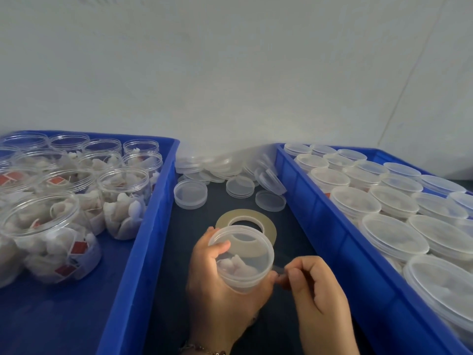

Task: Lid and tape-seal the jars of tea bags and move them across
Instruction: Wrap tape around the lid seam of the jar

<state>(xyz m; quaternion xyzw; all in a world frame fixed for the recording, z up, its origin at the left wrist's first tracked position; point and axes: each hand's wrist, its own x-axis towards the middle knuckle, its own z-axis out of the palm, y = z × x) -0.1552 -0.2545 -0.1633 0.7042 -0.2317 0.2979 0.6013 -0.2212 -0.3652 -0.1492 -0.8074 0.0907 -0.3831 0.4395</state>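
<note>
My left hand [217, 290] grips a clear lidded jar [243, 260] of tea bags above the dark table, its lid tilted toward me. At the jar's right side my right hand [314, 290] pinches a strip of clear tape [280, 269] against the rim. Just behind the jar a tape roll [258, 220] lies flat on the table. Several open jars of tea bags [122, 198] stand in the blue tray [143, 242] on the left. Several lidded jars [391, 203] fill the blue tray [330, 231] on the right.
Loose clear lids [190, 193] lie scattered and stacked at the back of the dark table [179, 252] between the two trays. A white wall rises right behind everything.
</note>
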